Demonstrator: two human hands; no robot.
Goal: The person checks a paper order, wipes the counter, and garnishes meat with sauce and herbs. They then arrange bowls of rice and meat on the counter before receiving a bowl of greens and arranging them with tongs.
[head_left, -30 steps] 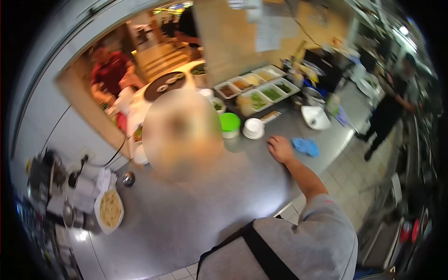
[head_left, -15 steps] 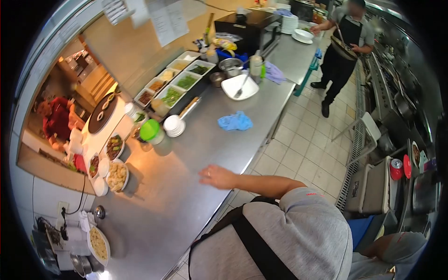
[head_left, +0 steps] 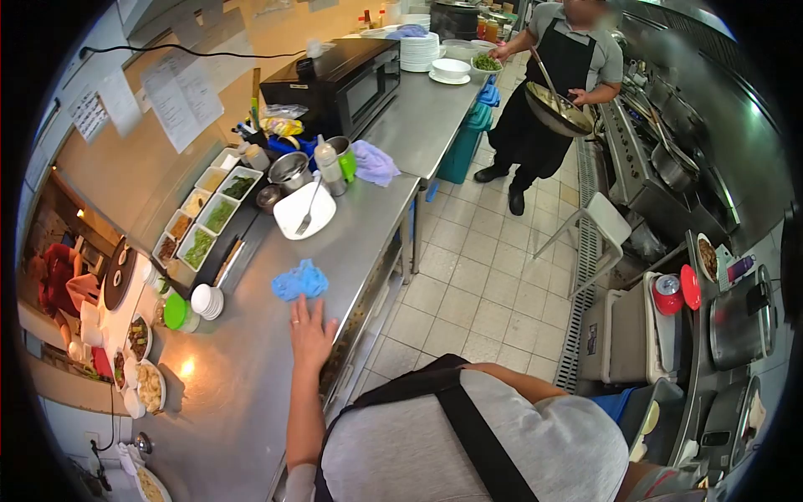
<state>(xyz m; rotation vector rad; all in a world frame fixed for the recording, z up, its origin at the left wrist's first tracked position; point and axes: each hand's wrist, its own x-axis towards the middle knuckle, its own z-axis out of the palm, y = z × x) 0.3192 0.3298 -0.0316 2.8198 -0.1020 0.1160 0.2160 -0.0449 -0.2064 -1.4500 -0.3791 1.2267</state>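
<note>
My left hand (head_left: 311, 336) reaches over the steel counter (head_left: 259, 368), back up, fingers spread and holding nothing. Its fingertips are right at the near edge of a crumpled blue cloth (head_left: 299, 281). Beyond the cloth stands a white square bowl (head_left: 304, 211) with a fork (head_left: 309, 209) in it. Left of the cloth are a stack of small white dishes (head_left: 207, 302) and a container with a green lid (head_left: 176, 311). My right forearm (head_left: 520, 381) shows partly beside my body; the right hand is hidden.
Trays of chopped greens (head_left: 209, 219) line the counter's back, near a microwave (head_left: 335, 88). Dishes of food (head_left: 150, 387) sit at the pass, with a person in red (head_left: 58, 280) beyond. A co-worker (head_left: 552, 84) holds a pan (head_left: 559, 113) in the aisle. A white stool (head_left: 606, 219) stands right.
My view has swung to the right. The right hand, earlier over the counter, has drawn back out of sight. My left hand has come into view, up to the blue cloth.
</note>
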